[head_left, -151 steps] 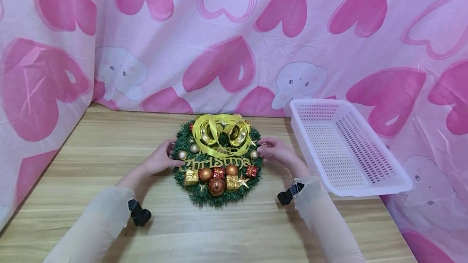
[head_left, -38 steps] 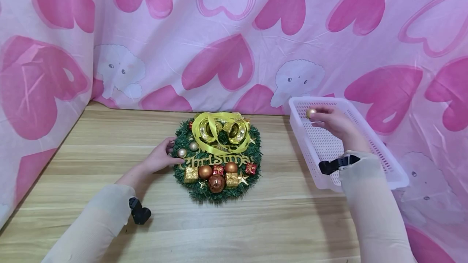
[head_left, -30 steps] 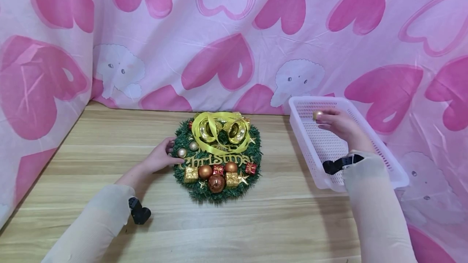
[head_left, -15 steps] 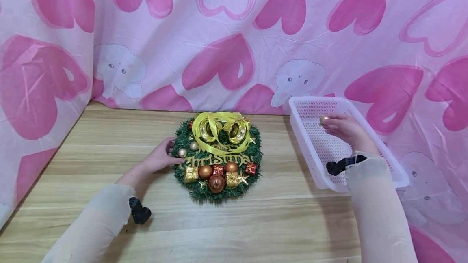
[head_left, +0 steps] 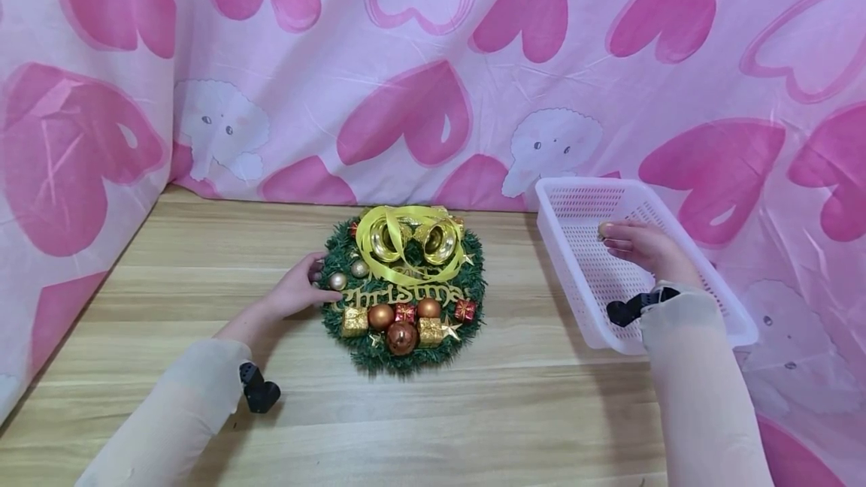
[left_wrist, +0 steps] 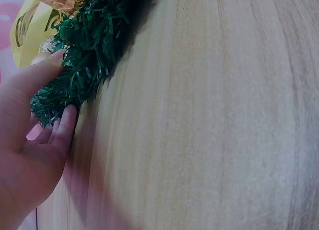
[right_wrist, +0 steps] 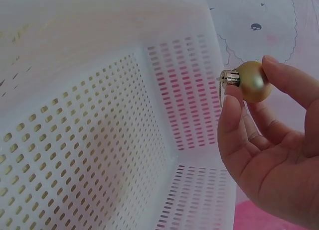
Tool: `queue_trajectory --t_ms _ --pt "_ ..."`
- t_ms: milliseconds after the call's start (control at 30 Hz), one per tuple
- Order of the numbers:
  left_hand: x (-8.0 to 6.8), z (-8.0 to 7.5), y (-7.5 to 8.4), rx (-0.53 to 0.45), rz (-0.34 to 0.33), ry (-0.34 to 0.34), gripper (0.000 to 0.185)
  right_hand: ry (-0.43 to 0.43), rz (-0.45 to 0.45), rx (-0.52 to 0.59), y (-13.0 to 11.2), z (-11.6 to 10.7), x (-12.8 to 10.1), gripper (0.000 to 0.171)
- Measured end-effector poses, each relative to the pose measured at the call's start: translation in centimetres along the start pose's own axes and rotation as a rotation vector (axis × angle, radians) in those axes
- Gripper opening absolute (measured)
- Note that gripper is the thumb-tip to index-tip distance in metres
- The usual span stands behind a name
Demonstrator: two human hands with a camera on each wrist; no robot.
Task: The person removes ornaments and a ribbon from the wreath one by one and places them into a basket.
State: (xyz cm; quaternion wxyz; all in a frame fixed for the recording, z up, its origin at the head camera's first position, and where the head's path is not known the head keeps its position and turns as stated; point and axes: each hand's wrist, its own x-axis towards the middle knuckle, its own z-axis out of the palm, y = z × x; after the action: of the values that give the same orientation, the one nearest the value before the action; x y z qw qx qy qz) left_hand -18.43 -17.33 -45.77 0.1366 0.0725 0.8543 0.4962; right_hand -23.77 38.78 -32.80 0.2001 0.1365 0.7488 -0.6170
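Note:
A green Christmas wreath (head_left: 409, 361) lies on the wooden table, decorated with baubles, small gift boxes, stars and gold "Christmas" lettering. My left hand (head_left: 294, 290) grips its left edge; the left wrist view has the thumb over the foliage (left_wrist: 94, 51) and the fingers around its outer side. Over the white plastic basket (head_left: 612, 343), my right hand (head_left: 646, 248) pinches a small gold bauble (right_wrist: 255, 81) between thumb and fingers. The bauble's metal cap and wire loop show in the right wrist view. Two gold bells (head_left: 438, 243) with a yellow ribbon (head_left: 440, 276) top the wreath.
The slotted basket stands at the right side of the table (head_left: 169, 246), near the curtain. A pink heart-patterned curtain (head_left: 406, 21) hangs behind and along both sides. Black wrist cameras (head_left: 258, 389) sit on both sleeves.
The right hand has left the wreath's right side, taking the gold bauble from there to above the basket. Lately it has shifted slightly right and nearer. The left hand stays put.

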Motion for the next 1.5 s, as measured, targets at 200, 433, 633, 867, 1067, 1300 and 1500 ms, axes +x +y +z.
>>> queue_trajectory --t_ms 200,433,633,867,1067,1300,1500 --pt "0.1 -0.1 0.1 0.004 0.004 0.000 0.096 -0.020 -0.031 0.035 0.4 -0.3 0.1 0.023" --pt "0.1 -0.1 0.1 0.010 0.001 0.002 0.095 0.013 -0.007 -0.007 0.6 -0.5 0.1 0.015" --pt "0.1 -0.1 0.0 0.003 0.002 -0.001 0.095 0.005 -0.024 -0.055 1.0 -0.9 0.0 0.016" --pt "0.1 0.0 -0.2 0.013 0.018 0.009 0.094 0.035 -0.004 -0.106 1.3 -0.9 -0.1 0.012" --pt "0.1 0.0 -0.2 0.012 0.013 0.005 0.095 0.002 -0.025 -0.038 1.7 -1.2 -0.3 0.019" --pt "0.1 0.0 -0.2 0.013 0.006 0.005 0.095 0.055 0.042 -0.155 1.6 -1.3 0.0 0.007" --pt "0.0 -0.1 0.0 0.007 0.005 0.000 0.095 0.053 0.005 -0.240 0.6 -0.3 0.2 0.040"
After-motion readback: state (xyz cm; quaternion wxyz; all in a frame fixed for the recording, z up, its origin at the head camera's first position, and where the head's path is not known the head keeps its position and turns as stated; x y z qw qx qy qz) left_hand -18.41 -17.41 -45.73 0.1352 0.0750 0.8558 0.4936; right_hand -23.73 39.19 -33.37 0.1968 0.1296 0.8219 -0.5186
